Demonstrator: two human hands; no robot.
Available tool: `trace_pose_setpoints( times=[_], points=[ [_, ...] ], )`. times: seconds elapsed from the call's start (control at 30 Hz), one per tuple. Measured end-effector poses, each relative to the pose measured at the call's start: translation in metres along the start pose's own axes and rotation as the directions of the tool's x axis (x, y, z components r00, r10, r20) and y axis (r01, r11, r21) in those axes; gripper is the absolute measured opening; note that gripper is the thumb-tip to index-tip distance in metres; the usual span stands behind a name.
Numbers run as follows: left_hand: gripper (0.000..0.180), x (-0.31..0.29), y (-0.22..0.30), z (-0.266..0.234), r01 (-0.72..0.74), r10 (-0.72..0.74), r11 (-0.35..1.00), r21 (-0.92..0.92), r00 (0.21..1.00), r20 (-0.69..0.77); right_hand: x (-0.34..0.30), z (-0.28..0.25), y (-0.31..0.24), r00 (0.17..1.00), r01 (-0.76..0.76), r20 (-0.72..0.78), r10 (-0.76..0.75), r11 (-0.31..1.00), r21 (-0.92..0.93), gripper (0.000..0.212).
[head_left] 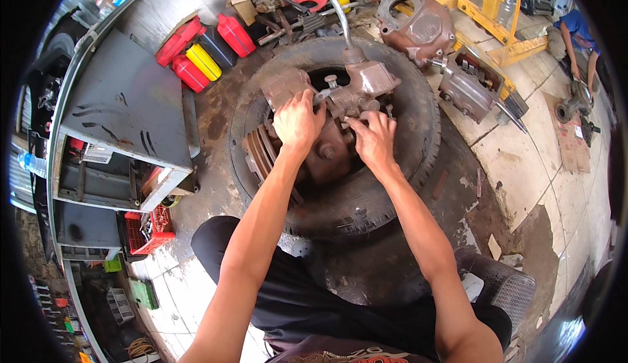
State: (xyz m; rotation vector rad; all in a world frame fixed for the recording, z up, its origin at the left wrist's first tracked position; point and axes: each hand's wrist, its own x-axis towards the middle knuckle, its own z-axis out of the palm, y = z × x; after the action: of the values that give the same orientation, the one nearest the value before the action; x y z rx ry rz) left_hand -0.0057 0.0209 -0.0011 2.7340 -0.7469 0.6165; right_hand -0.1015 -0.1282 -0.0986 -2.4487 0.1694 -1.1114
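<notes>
We had the machine (330,160), a brown, grimy metal casting, inside the ring of a tire (418,127) that lay flat on the floor in front of our knees. Its grooved pulley (257,150) stood at the left side. Our left hand (297,121) lay over the machine's upper part with the fingers bent; whether they were clamped on anything we could not tell, as the hand hid what was beneath. Our right hand (375,137) was at the right side of the same part, thumb and forefinger brought close against a small fitting, though we could not tell whether they pinched it. Just beyond our hands, at the far side of the tire, sat a brown housing (374,78) with a bent silver rod (335,9) rising from it. Far left of the tire we had red, yellow and dark bottles (203,62), and nearer left a grey cabinet (124,101) and a red crate (157,222). Far right stood a big round casing (425,29), a gearbox (466,91) and a yellow frame (494,0). At the far right edge, a co-worker in blue (579,26) reached down to a metal part (575,104) over flattened cardboard (574,157).
</notes>
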Motion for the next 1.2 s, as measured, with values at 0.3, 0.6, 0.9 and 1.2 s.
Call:
trace_pose_setpoints(
  times=[0.3,0.6,0.9,1.2],
  points=[
    [0.029,-0.002,-0.007,0.004,-0.054,0.051,0.998,-0.034,0.994,-0.099,0.001,-0.002,-0.003,0.995,-0.099,-0.005,0.099,0.993,-0.057,0.033],
    [0.029,-0.002,-0.007,0.005,-0.034,0.031,0.999,-0.033,0.997,-0.073,-0.004,0.0,0.0,0.999,0.036,0.02,-0.036,0.999,-0.019,0.035],
    [0.028,0.0,0.0,0.004,-0.024,0.023,0.999,-0.033,0.999,-0.033,-0.003,0.003,0.005,0.993,-0.099,-0.061,0.098,0.995,-0.011,0.037],
    [0.028,0.0,-0.007,0.004,-0.036,0.035,0.999,-0.005,0.994,-0.103,0.001,0.0,0.0,0.998,-0.065,0.007,0.065,0.998,0.003,0.037]
  ],
)
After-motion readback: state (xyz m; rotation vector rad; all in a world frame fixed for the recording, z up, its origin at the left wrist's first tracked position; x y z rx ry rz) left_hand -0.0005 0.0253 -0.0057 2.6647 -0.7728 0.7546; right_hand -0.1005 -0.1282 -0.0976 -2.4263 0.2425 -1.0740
